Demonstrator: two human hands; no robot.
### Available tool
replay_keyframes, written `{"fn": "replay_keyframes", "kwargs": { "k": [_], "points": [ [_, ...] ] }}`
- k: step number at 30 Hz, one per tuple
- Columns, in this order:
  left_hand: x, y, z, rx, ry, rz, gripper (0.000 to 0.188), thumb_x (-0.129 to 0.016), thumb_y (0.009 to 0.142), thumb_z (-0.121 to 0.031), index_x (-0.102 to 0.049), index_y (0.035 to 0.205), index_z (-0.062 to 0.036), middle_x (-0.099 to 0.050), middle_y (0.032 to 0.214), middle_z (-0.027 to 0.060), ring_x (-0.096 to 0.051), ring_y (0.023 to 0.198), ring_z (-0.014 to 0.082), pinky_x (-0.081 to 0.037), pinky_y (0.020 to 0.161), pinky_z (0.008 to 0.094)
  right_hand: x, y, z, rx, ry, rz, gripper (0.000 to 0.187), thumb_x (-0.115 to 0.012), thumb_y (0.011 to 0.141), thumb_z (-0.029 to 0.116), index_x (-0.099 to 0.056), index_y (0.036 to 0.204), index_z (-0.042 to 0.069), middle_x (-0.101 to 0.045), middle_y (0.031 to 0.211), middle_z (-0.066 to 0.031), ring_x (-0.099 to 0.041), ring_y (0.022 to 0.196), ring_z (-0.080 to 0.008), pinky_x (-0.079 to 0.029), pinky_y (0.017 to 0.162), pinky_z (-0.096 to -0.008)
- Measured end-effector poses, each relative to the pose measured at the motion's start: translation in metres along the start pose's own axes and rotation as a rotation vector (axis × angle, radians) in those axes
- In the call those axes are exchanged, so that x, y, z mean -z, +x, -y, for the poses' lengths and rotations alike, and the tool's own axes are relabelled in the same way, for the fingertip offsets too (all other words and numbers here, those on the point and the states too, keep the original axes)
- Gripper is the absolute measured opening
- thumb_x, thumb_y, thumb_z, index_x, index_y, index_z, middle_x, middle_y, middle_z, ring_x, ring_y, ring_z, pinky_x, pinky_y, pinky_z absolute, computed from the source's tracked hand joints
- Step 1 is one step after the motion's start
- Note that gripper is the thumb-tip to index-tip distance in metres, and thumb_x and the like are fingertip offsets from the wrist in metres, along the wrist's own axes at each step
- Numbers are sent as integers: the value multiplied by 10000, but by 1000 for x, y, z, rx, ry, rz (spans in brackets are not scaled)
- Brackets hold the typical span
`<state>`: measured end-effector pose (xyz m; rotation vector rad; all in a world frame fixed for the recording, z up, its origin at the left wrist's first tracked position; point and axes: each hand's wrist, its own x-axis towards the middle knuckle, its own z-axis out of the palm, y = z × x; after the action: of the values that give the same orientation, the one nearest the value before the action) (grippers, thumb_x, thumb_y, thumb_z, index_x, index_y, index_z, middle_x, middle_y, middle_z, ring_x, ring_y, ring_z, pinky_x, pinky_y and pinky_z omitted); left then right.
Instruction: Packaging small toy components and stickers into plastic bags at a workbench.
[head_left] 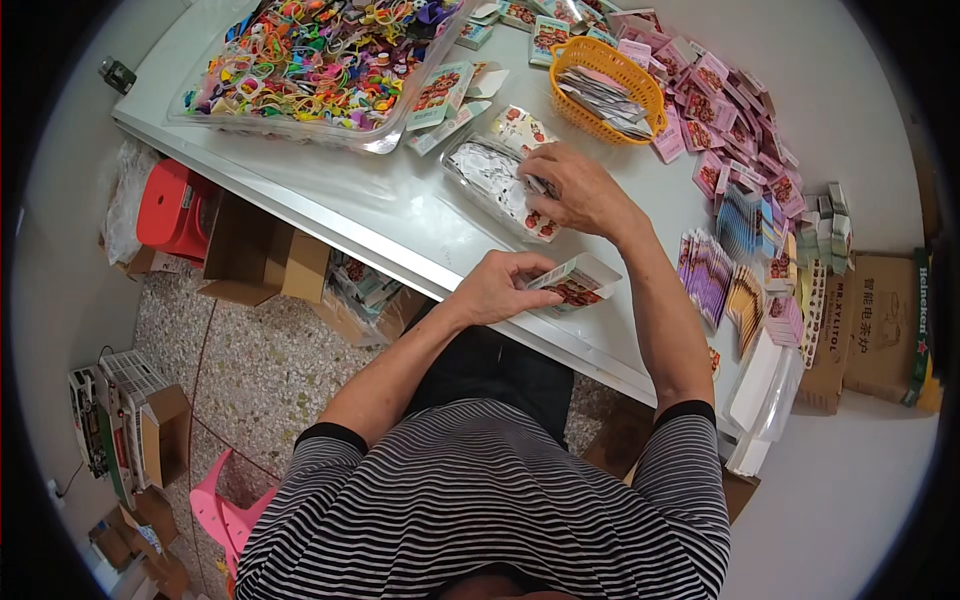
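Note:
My left hand (505, 287) grips a small printed carton (580, 284), pale green with red pictures, near the table's front edge. The carton's end facing right stands open. My right hand (575, 190) is over a clear plastic tub (470, 195) filled with small white printed packets (487, 165). Its fingers are pinched together around a small packet (538, 186), partly hidden by the fingers. A sheet with a red-and-cream pattern (520, 130) shows at the tub's far side.
A large clear bin (385, 140) of colourful hair ties stands at the far left. Beyond my right hand sits a yellow basket (600, 48) of flat packets. Pink boxes (710, 75) are heaped at the right, near purple packets (703, 275). Cardboard boxes (245, 250) stand below the table.

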<state>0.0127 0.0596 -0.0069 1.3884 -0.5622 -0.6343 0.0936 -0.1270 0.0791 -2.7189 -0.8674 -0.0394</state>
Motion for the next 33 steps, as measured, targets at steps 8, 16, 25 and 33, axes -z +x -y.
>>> {"fn": "replay_keyframes", "kwargs": {
  "k": [8,16,25,33],
  "points": [
    [0,0,-1,-2,-13,-3,396,-829,839,-168,-712,1188,-22,-741,979,6,-582,721,27,-485,656,203,-2,-1,-3,-70,-26,3,151,-695,839,118,-718,936,5,-679,1072,-130,-616,1084,-318,-500,951,-418],
    [-1,0,0,-3,-34,-12,363,-822,847,-141,-707,1166,-10,-739,991,13,-578,719,17,-479,648,188,7,-18,-7,-165,157,-116,164,-664,912,127,-698,985,-16,-686,1081,-128,-636,1018,-272,-507,907,-352],
    [0,2,4,31,-77,-32,361,-806,863,-107,-687,1182,12,-738,1030,33,-590,742,14,-482,665,179,20,-69,-11,-341,908,-440,173,-621,995,121,-703,1016,-30,-641,1184,-86,-595,1059,-137,-462,943,-288],
    [-1,3,12,-4,-202,-82,367,-794,878,-112,-665,1198,13,-732,1026,41,-614,787,21,-500,703,189,35,-120,40,-263,620,-493,76,-654,943,45,-686,983,-11,-621,1266,-116,-576,1134,-172,-444,980,-317]
  ]
}}
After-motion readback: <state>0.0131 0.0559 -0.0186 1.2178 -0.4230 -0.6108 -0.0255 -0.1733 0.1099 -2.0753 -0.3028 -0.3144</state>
